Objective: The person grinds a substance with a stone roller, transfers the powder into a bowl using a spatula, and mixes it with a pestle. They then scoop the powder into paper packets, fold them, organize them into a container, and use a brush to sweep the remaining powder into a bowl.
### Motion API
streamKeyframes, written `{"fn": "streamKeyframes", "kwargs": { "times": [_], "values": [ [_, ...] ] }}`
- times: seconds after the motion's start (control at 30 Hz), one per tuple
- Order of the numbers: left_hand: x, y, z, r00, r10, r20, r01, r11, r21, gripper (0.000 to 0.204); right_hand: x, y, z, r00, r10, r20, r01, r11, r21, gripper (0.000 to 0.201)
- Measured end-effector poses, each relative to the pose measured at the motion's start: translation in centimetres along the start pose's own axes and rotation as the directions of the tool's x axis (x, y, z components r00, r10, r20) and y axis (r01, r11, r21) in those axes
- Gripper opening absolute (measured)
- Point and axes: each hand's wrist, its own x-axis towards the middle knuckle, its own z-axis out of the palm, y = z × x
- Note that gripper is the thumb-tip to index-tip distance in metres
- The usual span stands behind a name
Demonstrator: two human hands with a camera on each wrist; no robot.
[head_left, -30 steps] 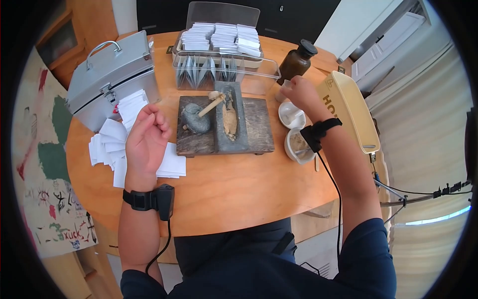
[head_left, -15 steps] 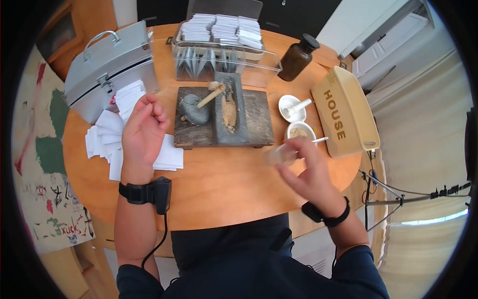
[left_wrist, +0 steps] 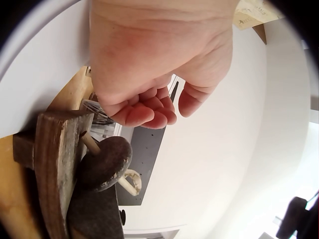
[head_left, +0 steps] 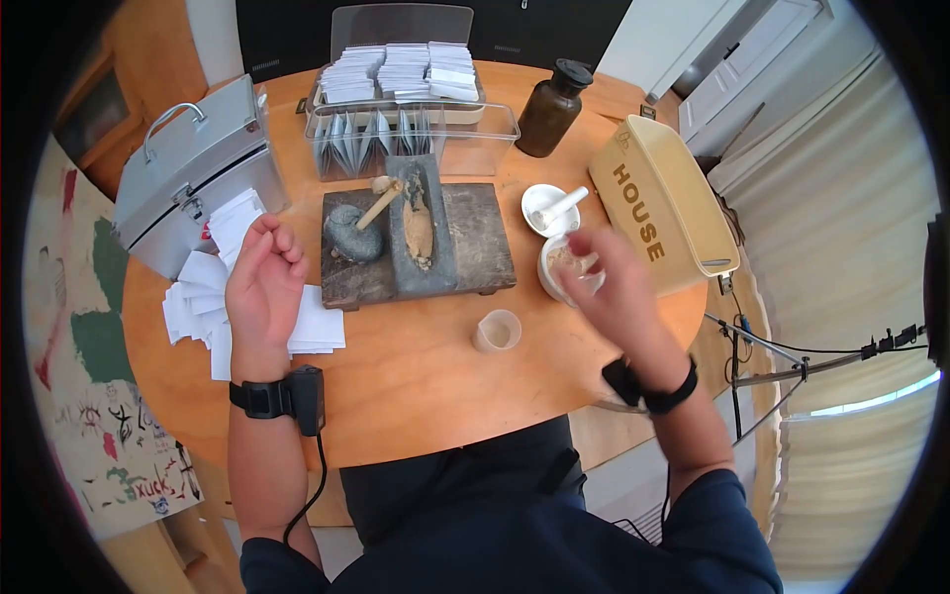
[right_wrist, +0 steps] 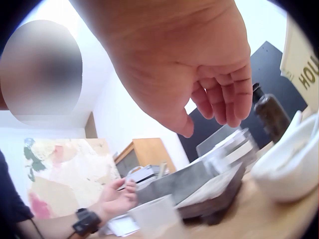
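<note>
My right hand (head_left: 621, 297) is above the near white bowl (head_left: 550, 285), partly covering it; its fingers are loosely bent and hold nothing. Pale powder (head_left: 562, 259) shows inside that bowl. To the left of this hand, a small translucent cup (head_left: 498, 334) stands on the table. My left hand (head_left: 265, 289) hovers with relaxed, half-curled fingers over white paper packets (head_left: 319, 322), holding nothing. Between the hands, a dark stone trough (head_left: 442, 247) with tan powder lies on a wooden board (head_left: 487, 243). A stone grinding wheel (head_left: 353, 236) with a wooden handle leans beside it.
Behind the bowl sits a white dish with a pestle (head_left: 562, 205). A yellow HOUSE bin (head_left: 648, 213) stands at the right, a brown bottle (head_left: 547, 114) farther back. Clear containers (head_left: 465, 124) with packets are at the back, a silver case (head_left: 198, 168) at the left.
My right hand reached to the back right, brought the translucent cup nearer and set it down on the table. It then let go and moved right to the bowl. The left hand stays raised.
</note>
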Motion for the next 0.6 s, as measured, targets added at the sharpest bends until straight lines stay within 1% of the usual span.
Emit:
{"fn": "streamKeyframes", "kwargs": {
  "times": [0.03,0.1,0.13,0.2,0.23,0.27,0.3,0.33,0.4,0.43,0.5,0.53,0.6],
  "values": [
    [0.1,0.0,0.1,1.000,-0.002,0.006,0.002,1.000,0.001,0.019,1.7,1.5,-0.4,0.998,0.054,0.016,-0.053,0.996,-0.068,0.046],
    [0.1,-0.1,-0.1,1.000,-0.006,0.020,0.006,1.000,-0.003,0.019,4.8,2.3,-1.0,0.998,0.026,0.057,-0.013,0.975,-0.223,0.045],
    [0.2,-0.2,-0.2,0.999,-0.007,0.035,0.007,1.000,-0.007,0.019,6.2,3.1,-0.7,0.998,0.028,0.052,-0.016,0.975,-0.224,0.045],
    [0.2,-0.1,-0.1,1.000,-0.004,0.028,0.004,1.000,-0.003,0.019,8.6,4.4,0.9,0.976,0.003,0.219,0.094,0.898,-0.430,0.053],
    [0.1,-0.1,-0.2,1.000,-0.001,0.017,0.001,1.000,0.000,0.019,9.5,4.1,1.3,0.976,-0.001,0.219,0.097,0.898,-0.429,0.053],
    [0.1,0.0,-0.2,1.000,0.007,0.014,-0.007,1.000,0.003,0.019,10.4,3.6,1.7,0.941,0.120,0.315,0.066,0.851,-0.521,0.059],
    [0.1,0.0,-0.2,1.000,0.006,0.017,-0.006,1.000,0.005,0.019,11.1,3.2,2.0,0.885,0.245,0.395,0.052,0.791,-0.609,0.065],
    [0.0,0.0,-0.1,1.000,0.004,0.017,-0.004,1.000,0.007,0.020,11.7,3.0,2.2,0.884,0.236,0.402,0.064,0.793,-0.606,0.065],
    [-0.1,0.0,0.1,1.000,0.009,0.005,-0.009,1.000,0.005,0.019,12.5,2.9,2.2,0.779,0.372,0.505,0.037,0.777,-0.629,0.071],
    [-0.1,0.0,0.3,1.000,0.005,0.004,-0.005,1.000,0.003,0.018,12.9,2.8,2.3,0.778,0.368,0.510,0.044,0.777,-0.628,0.071],
    [-0.1,0.0,0.5,1.000,0.007,-0.006,-0.007,1.000,0.000,0.018,13.2,2.9,2.3,0.697,0.439,0.567,0.020,0.778,-0.628,0.071],
    [-0.1,0.1,0.5,1.000,0.007,-0.008,-0.007,1.000,-0.001,0.018,13.1,3.1,2.5,0.696,0.439,0.568,0.022,0.778,-0.628,0.071],
    [0.0,0.0,0.2,1.000,0.009,-0.001,-0.009,1.000,-0.007,0.018,13.0,4.0,3.0,0.710,0.444,0.547,-0.019,0.788,-0.615,0.072]
  ]
}}
